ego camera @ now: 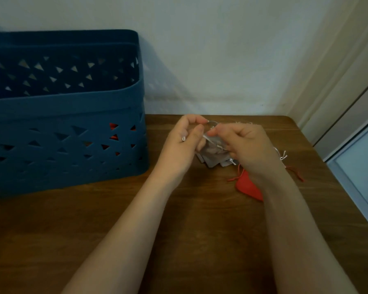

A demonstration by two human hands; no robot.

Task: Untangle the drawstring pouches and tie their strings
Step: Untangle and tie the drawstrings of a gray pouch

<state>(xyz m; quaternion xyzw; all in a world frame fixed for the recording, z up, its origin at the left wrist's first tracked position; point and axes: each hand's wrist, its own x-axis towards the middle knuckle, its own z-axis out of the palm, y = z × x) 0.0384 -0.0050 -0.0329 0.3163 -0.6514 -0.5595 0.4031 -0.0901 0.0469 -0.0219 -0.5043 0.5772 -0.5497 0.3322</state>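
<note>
Both hands worked at the far middle of the table (115, 219), beside the blue basket (64, 128). The left hand (183, 145) and right hand (249, 149) each pinched the thin silver string (213, 143) of a grey pouch (212, 155) held between them. A red pouch (248, 186) lay under the right wrist. The pouches looked light and limp, the cord probably slippery; best pinched near its knotted ends.

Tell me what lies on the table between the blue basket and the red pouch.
In the head view, the left hand and forearm cross that stretch above the wooden table; between blue basket and red pouch the wood itself is bare.
</note>
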